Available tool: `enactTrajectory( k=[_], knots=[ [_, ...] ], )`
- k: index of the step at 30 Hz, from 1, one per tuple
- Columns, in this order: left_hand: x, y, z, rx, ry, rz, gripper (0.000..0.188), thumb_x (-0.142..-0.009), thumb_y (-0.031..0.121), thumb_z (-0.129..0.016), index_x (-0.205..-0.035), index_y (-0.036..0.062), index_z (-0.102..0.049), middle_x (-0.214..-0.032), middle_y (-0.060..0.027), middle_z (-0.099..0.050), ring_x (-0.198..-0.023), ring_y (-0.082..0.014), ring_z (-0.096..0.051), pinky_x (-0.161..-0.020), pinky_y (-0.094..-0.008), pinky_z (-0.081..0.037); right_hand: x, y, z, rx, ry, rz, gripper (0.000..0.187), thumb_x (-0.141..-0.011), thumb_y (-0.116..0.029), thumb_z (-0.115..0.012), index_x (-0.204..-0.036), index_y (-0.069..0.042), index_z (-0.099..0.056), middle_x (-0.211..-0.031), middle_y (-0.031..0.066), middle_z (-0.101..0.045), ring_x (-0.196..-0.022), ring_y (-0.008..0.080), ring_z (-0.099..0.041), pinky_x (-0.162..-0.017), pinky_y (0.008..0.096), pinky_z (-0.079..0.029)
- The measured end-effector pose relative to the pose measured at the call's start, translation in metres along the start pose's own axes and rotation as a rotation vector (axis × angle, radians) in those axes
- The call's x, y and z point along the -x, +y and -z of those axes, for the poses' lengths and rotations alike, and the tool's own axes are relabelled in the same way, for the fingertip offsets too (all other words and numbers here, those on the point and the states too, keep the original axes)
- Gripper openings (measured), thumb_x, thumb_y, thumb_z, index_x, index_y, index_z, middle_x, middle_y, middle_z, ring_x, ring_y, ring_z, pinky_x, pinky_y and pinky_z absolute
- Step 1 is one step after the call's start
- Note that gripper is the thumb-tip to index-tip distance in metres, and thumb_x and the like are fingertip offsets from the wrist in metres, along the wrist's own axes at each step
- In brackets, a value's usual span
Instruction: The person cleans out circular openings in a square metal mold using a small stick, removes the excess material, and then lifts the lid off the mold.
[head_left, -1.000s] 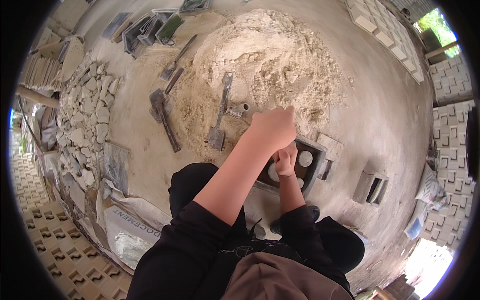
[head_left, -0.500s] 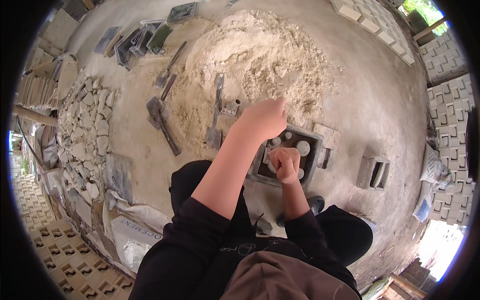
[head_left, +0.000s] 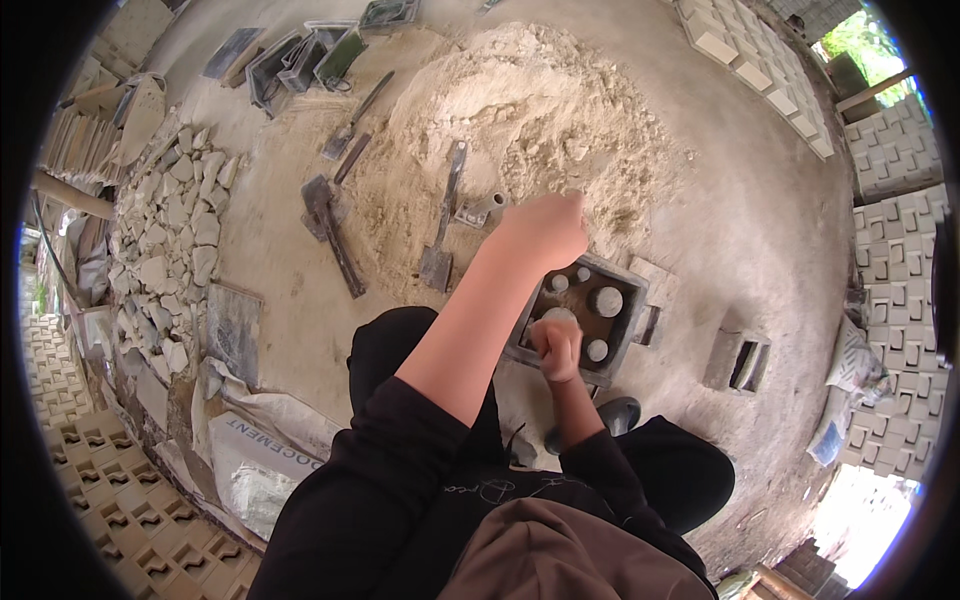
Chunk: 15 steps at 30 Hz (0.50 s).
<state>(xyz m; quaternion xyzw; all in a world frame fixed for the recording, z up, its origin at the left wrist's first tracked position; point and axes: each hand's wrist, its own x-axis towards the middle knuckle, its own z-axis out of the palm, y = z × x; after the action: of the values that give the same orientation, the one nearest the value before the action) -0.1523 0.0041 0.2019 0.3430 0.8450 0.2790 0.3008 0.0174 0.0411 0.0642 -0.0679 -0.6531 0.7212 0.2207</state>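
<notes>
In front of my knees stands a dark rectangular mould box (head_left: 632, 322) with several round posts (head_left: 606, 301) inside it. Over its far left edge, my left hand (head_left: 545, 232) is closed, its fingers turned away from view. My right hand (head_left: 557, 348) forms a fist above the near left part of the box, beside a pale round post. Whether either hand grips anything is hidden. A small metal piece with a round tube (head_left: 483, 208) lies on the floor just left of my left hand.
A pile of sandy powder (head_left: 550, 110) spreads beyond the box. A trowel (head_left: 438, 262) and a hammer (head_left: 330, 235) lie to the left, with broken chunks (head_left: 165, 250) farther over. Empty moulds (head_left: 295, 65) stand at the far left. A hollow block (head_left: 738, 360) sits right.
My right hand has shifted left and slightly nearer to me, uncovering more of the posts. My left hand stays over the far left edge. The view has shifted slightly.
</notes>
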Motion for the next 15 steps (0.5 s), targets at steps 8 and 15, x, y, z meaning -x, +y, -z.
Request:
enactTrajectory(
  k=[8, 15],
  knots=[
    [0.003, -0.002, -0.004, 0.020, 0.064, -0.036, 0.021, -0.079, 0.014, -0.045, -0.096, 0.0029, -0.053, -0.087, -0.0149, -0.063, -0.084, -0.0314, -0.062, -0.073, -0.0444, -0.046, -0.012, -0.050, -0.012, 0.064, -0.154, -0.059, 0.036, -0.078, -0.011, -0.039, -0.044, -0.002, -0.032, -0.040, 0.0031, -0.033, -0.035, 0.0128, -0.031, -0.037, 0.0285, -0.022],
    [-0.004, 0.005, -0.005, 0.032, 0.115, -0.082, 0.023, -0.078, 0.013, -0.046, -0.098, 0.0041, -0.054, -0.090, -0.0140, -0.063, -0.085, -0.0314, -0.062, -0.074, -0.0439, -0.046, -0.004, 0.000, 0.003, 0.157, -0.183, -0.085, 0.036, -0.076, -0.016, -0.046, -0.046, -0.002, -0.032, -0.041, 0.0030, -0.031, -0.037, 0.0115, -0.030, -0.038, 0.0285, -0.020]
  ],
)
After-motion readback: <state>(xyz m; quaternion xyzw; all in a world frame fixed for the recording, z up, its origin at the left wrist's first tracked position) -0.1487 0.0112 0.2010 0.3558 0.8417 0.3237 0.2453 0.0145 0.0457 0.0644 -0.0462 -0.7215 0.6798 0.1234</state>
